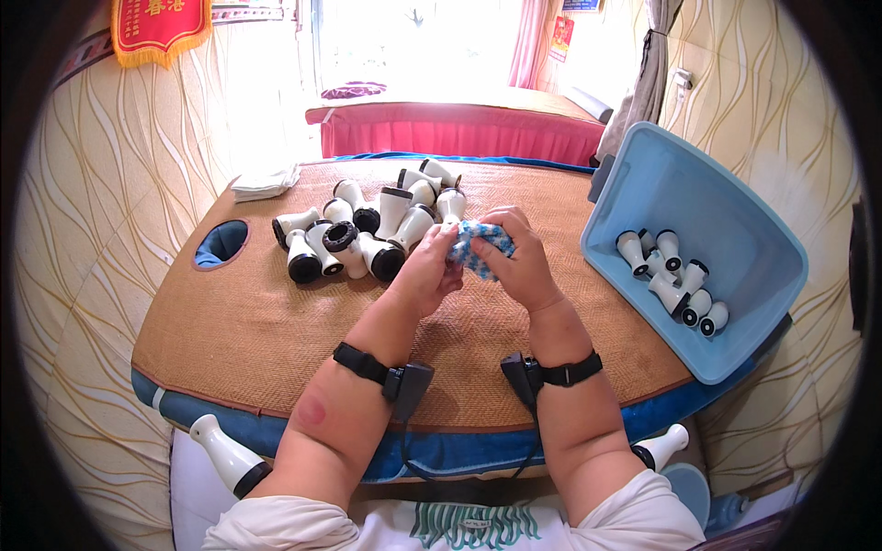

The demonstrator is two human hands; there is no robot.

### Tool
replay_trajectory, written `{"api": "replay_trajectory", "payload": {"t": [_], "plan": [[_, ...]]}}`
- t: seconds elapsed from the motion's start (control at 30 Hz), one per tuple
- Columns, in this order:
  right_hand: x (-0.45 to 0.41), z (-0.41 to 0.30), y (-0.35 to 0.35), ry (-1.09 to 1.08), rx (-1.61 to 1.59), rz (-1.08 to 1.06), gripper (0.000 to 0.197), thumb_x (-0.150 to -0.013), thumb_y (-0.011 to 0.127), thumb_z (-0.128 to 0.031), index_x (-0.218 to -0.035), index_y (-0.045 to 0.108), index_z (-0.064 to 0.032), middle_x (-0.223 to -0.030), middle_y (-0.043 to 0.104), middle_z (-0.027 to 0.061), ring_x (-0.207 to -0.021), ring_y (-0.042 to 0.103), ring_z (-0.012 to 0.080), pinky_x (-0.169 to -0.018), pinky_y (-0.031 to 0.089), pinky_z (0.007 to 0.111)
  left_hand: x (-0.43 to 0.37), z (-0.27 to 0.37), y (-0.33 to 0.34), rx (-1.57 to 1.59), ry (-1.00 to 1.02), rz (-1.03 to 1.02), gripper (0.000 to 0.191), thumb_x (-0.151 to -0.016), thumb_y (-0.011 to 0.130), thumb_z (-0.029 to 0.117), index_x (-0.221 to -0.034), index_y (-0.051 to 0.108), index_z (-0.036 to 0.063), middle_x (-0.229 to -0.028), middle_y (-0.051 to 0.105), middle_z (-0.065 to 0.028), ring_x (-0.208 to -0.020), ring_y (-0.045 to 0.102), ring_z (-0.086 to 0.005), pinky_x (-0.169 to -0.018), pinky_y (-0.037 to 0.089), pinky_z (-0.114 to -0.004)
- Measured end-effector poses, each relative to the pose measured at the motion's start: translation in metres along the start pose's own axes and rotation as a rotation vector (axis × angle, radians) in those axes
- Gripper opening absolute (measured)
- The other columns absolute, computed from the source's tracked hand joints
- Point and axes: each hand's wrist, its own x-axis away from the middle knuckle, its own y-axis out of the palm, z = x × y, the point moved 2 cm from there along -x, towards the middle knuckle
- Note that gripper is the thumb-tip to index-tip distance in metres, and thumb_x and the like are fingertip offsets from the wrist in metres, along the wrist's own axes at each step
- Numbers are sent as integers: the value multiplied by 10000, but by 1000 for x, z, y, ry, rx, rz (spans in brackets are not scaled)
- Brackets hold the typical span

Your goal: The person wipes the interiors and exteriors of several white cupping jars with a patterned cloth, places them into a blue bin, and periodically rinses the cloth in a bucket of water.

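Before me, my left hand (434,265) and my right hand (513,255) meet above a woven mat (475,344) on a padded table. Between them is a crumpled blue-and-white cloth (482,248), pinched by my right hand. The fingers of my left hand are curled at the cloth's left edge; whether they also hold something under it is hidden. Just left of and beyond my hands lies a pile of white, black-ended flared plastic parts (394,210), some upright, some on their sides. One such part (451,203) stands right behind my left fingertips.
At the right, a tilted light-blue plastic bin (696,186) holds several similar white parts (668,293). Folded white cloths (265,182) lie at the mat's far left, near a round hole (222,243) in the table. Black devices (413,386) with cables are strapped to both forearms.
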Motion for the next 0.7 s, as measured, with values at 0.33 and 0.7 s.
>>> {"api": "replay_trajectory", "payload": {"t": [0.33, 0.7], "plan": [[10, 25, -4, 755, -440, -250, 287, -942, 491, -205, -998, 660, 21, -854, 658, 80, -752, 629, 158, -676, 515, 302, 2, -5, 11, -701, 427, -45, 266, -965, 580, 183, -1212, 521, 105, -689, 488, 14, -554, 451, -52, -469, 352, -219], [7, 11, -6, 721, -1000, -278, 451, -891, 693, -286, -1190, 565, 25, -1007, 667, 117, -839, 678, 175, -716, 570, 286, 12, 10, 22, -273, 406, 14, 244, -994, 507, 239, -1208, 554, 131, -714, 470, 38, -569, 415, -39, -511, 347, -193]]}}
